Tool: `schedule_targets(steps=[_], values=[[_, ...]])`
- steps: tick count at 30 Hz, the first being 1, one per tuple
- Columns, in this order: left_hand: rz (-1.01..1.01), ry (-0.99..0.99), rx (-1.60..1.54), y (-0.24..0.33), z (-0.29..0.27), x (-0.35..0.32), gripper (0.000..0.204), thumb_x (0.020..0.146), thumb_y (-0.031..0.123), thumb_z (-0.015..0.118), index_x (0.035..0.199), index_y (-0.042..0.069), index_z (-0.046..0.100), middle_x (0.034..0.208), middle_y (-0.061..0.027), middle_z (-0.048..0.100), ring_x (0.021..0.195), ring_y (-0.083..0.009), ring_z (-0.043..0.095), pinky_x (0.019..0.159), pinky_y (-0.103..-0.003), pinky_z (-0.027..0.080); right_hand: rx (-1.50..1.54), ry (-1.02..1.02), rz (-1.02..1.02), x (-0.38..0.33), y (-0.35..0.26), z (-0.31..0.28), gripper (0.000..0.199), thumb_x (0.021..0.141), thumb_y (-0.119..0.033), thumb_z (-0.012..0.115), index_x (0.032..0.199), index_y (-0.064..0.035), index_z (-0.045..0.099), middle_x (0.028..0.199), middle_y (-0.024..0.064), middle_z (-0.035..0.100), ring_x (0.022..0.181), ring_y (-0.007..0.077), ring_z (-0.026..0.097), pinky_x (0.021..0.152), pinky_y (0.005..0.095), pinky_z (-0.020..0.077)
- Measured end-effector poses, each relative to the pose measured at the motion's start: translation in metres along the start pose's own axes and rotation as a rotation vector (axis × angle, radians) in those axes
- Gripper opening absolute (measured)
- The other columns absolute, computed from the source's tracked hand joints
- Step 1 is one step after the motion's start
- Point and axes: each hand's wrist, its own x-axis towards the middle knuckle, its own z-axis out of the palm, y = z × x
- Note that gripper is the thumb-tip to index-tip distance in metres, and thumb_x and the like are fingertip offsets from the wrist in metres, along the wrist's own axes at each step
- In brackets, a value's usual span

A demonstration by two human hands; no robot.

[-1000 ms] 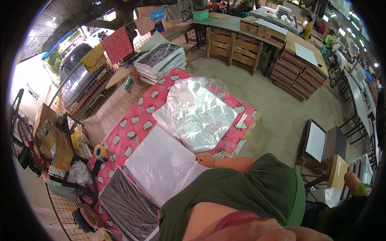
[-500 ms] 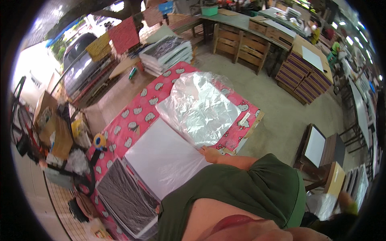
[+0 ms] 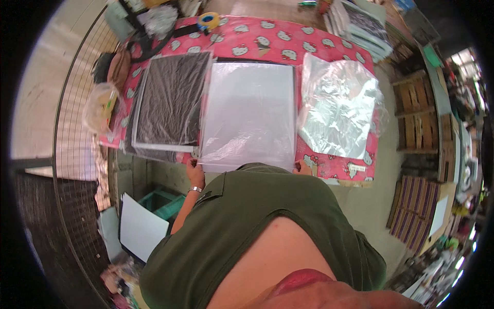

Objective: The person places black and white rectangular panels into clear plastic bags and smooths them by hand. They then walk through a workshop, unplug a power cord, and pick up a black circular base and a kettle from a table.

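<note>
A large white panel [image 3: 248, 110] in a clear plastic sleeve lies flat on the pink, cat-patterned table cover [image 3: 265, 38]. My left hand [image 3: 195, 174] is at the sleeve's near left corner, its fingers closed on the plastic edge. At the near right corner, my right hand [image 3: 303, 168] has its fingers bent round the same plastic, partly hidden by my shirt. Left of the white panel rests a dark panel [image 3: 170, 95], also wrapped in clear film. A pile of loose, shiny clear plastic bags [image 3: 337, 113] spreads over the right part of the table.
A tape roll [image 3: 208, 20] sits on a dispenser at the far edge. A plastic tub [image 3: 100, 108] is at the left edge, beside a wire grid [image 3: 77, 98]. Wrapped panels [image 3: 360, 31] are stacked beyond the far right corner. Striped cartons [image 3: 414, 211] stand to the right.
My view has swung left, so the table now lies straight ahead. Both hands now show at the white panel's near corners; before, my left hand was mostly hidden.
</note>
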Motion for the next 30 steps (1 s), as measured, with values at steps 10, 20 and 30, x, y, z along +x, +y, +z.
schedule_targets(steps=[10, 20, 30], values=[[-0.391, 0.233, -0.726, 0.033, -0.021, -0.029, 0.018, 0.084, 0.005, 0.048, 0.100, 0.005, 0.042, 0.098, -0.0092, 0.049, 0.086, -0.0219, 0.053, 0.071, -0.041, 0.050, 0.194, -0.349, 0.025, 0.018, 0.050, 0.045, 0.016, 0.070, -0.016, 0.059, 0.077, -0.0020, 0.057, 0.069, 0.0109, 0.059, 0.066, 0.0178, 0.057, 0.063, 0.0311, 0.0453], [0.035, 0.718, -0.082, 0.057, -0.151, 0.168, 0.016, 0.083, 0.009, 0.052, 0.095, -0.001, 0.047, 0.094, -0.0135, 0.051, 0.075, -0.0218, 0.052, 0.063, -0.033, 0.047, 0.520, -0.642, -0.016, 0.106, -0.244, 0.144, 0.005, 0.082, -0.001, 0.051, 0.083, 0.0019, 0.047, 0.073, 0.0115, 0.056, 0.063, 0.0216, 0.062, 0.053, 0.0322, 0.0535], [-0.202, 0.532, -0.563, -0.015, -0.247, 0.299, 0.023, 0.078, 0.000, 0.047, 0.101, 0.004, 0.049, 0.096, -0.0146, 0.056, 0.079, -0.0258, 0.058, 0.060, -0.042, 0.054, 0.009, -0.871, -0.228, 0.118, -0.332, 0.272, 0.013, 0.078, -0.005, 0.056, 0.089, 0.0031, 0.054, 0.080, 0.0130, 0.061, 0.064, 0.0208, 0.064, 0.052, 0.0333, 0.0530]])
